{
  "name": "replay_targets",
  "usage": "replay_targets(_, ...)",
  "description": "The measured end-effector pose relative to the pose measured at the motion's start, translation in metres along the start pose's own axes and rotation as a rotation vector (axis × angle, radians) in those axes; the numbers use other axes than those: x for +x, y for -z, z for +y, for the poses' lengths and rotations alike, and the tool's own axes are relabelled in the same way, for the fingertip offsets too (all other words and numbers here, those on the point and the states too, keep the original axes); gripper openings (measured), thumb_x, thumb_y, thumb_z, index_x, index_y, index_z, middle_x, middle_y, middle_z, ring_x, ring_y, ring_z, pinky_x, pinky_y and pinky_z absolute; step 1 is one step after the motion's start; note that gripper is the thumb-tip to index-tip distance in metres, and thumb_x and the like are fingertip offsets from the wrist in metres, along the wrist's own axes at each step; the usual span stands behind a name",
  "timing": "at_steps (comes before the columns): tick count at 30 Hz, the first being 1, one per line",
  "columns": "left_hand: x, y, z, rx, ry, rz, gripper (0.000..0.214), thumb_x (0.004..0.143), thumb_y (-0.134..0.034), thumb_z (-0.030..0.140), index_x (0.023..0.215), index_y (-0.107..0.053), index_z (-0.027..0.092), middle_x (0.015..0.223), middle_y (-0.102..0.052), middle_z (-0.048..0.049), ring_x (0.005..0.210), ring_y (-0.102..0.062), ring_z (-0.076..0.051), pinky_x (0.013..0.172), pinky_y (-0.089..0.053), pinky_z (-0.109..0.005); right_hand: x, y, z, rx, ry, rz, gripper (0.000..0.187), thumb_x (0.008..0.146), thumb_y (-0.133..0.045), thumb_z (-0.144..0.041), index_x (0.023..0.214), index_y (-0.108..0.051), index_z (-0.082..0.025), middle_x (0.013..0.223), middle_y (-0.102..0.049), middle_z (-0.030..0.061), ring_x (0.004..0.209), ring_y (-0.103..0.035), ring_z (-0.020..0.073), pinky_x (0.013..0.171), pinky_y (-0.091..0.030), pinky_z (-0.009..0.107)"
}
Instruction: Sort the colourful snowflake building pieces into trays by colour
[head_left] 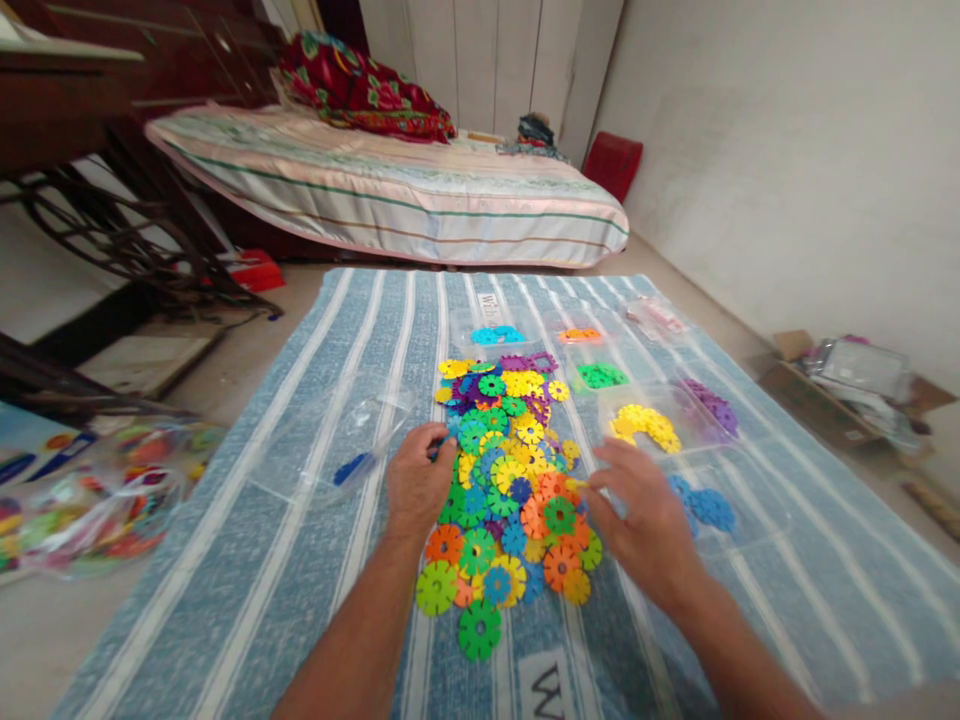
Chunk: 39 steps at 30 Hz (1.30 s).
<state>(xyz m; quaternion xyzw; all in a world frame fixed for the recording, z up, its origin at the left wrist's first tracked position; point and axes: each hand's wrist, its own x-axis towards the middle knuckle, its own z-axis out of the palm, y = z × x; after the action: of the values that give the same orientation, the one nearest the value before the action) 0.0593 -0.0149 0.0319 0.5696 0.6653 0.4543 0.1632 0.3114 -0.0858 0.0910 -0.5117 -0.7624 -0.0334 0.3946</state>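
Observation:
A heap of notched plastic discs (493,500) in green, yellow, orange, blue and purple spreads over the striped cloth. At its left edge my left hand (420,478) is closed, fingers pinched on a small dark blue disc (436,451), mostly hidden by the fingers. To the right of the heap my right hand (637,515) pinches a yellow disc (576,484), seen edge-on between thumb and fingers. Beyond that hand, a clear tray holds yellow discs (651,425). Blue discs (709,508) lie in another clear tray just right of my right wrist.
Clear trays with light blue discs (495,336), orange discs (580,335), green discs (601,376) and purple discs (711,405) stand behind the heap. Left is a clear tray (300,470) with dark blue discs. A bed (390,200), sewing-machine stand (112,220) and cardboard box (817,400) surround the table.

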Motion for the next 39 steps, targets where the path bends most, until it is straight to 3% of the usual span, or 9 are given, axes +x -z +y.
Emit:
replay_targets(2, 0.0, 0.0, 0.0, 0.001, -0.001, 0.0, 0.02, 0.075, -0.051, 0.033, 0.085, -0.064, 0.021, 0.094, -0.068, -0.0035, 0.086, -0.065, -0.019, 0.083, -0.053, -0.033, 0.01, 0.01, 0.015, -0.172, -0.005, 0.152, 0.005, 0.085, -0.059, -0.021, 0.087, -0.063, -0.02, 0.103, -0.065, 0.0092, 0.111, -0.057, 0.026, 0.096, -0.046, 0.05)
replay_targets(4, 0.0, 0.0, -0.001, 0.002, -0.003, 0.0, 0.02, 0.075, -0.051, 0.033, 0.085, -0.064, 0.021, 0.094, -0.068, -0.0035, 0.086, -0.065, -0.019, 0.083, -0.053, -0.033, 0.014, 0.013, 0.022, -0.266, 0.003, 0.197, 0.01, 0.085, -0.06, -0.023, 0.093, -0.063, -0.019, 0.103, -0.065, 0.0107, 0.111, -0.057, 0.0275, 0.095, -0.046, 0.051)
replay_targets(11, 0.001, 0.0, -0.001, -0.005, -0.007, -0.001, 0.021, 0.074, -0.052, 0.034, 0.085, -0.064, 0.02, 0.093, -0.068, -0.0037, 0.085, -0.065, -0.019, 0.082, -0.053, -0.033, -0.019, -0.015, -0.016, -0.21, 0.013, -0.269, 0.018, 0.077, -0.067, -0.023, 0.094, -0.065, -0.015, 0.12, -0.06, 0.0163, 0.125, -0.044, 0.0354, 0.096, -0.044, 0.053)
replay_targets(17, 0.001, 0.0, -0.001, -0.002, -0.012, 0.001, 0.022, 0.075, -0.051, 0.035, 0.085, -0.064, 0.021, 0.093, -0.068, -0.0033, 0.083, -0.065, -0.018, 0.08, -0.053, -0.032, -0.028, -0.028, -0.024, -0.232, -0.042, -0.373, 0.019, 0.074, -0.07, -0.019, 0.091, -0.065, -0.013, 0.12, -0.059, 0.0175, 0.125, -0.044, 0.036, 0.098, -0.042, 0.052)
replay_targets(22, 0.003, -0.001, -0.005, 0.004, -0.019, 0.009, 0.022, 0.074, -0.051, 0.035, 0.085, -0.064, 0.021, 0.094, -0.069, -0.0033, 0.084, -0.065, -0.019, 0.082, -0.053, -0.033, -0.028, -0.032, -0.022, -0.211, 0.014, -0.269, 0.006, 0.083, -0.06, -0.018, 0.088, -0.064, -0.018, 0.111, -0.063, 0.0115, 0.12, -0.048, 0.0305, 0.096, -0.042, 0.048)
replay_targets(28, 0.003, 0.001, -0.006, 0.01, -0.02, 0.009, 0.023, 0.075, -0.051, 0.036, 0.086, -0.064, 0.021, 0.094, -0.068, -0.0038, 0.083, -0.065, -0.019, 0.081, -0.053, -0.033, -0.02, -0.032, -0.015, -0.143, 0.133, -0.111, 0.02, 0.09, -0.046, -0.012, 0.08, -0.062, -0.02, 0.095, -0.064, 0.008, 0.108, -0.053, 0.023, 0.096, -0.041, 0.043)
replay_targets(34, 0.003, 0.002, -0.004, 0.016, -0.014, 0.004, 0.022, 0.074, -0.051, 0.036, 0.084, -0.064, 0.021, 0.095, -0.068, -0.0039, 0.085, -0.065, -0.019, 0.083, -0.053, -0.034, 0.045, -0.018, 0.016, -0.36, 0.124, 0.036, 0.023, 0.09, -0.048, -0.014, 0.07, -0.059, -0.019, 0.091, -0.064, 0.0084, 0.098, -0.055, 0.0213, 0.09, -0.039, 0.039)
replay_targets(37, 0.002, 0.002, -0.002, 0.004, -0.02, 0.008, 0.02, 0.075, -0.051, 0.034, 0.083, -0.064, 0.021, 0.094, -0.069, -0.0034, 0.085, -0.065, -0.019, 0.083, -0.053, -0.033, 0.078, -0.013, 0.026, -0.45, 0.0, 0.189, 0.018, 0.091, -0.049, -0.023, 0.08, -0.063, -0.017, 0.089, -0.065, 0.0098, 0.093, -0.056, 0.0233, 0.084, -0.04, 0.04)
replay_targets(39, 0.001, 0.002, -0.001, -0.003, -0.021, 0.006, 0.018, 0.075, -0.051, 0.033, 0.083, -0.063, 0.022, 0.093, -0.068, -0.0031, 0.085, -0.065, -0.018, 0.083, -0.053, -0.033, 0.083, -0.016, 0.025, -0.406, -0.011, 0.179, 0.019, 0.092, -0.049, -0.027, 0.086, -0.064, -0.017, 0.087, -0.065, 0.0099, 0.09, -0.057, 0.0237, 0.083, -0.042, 0.04)
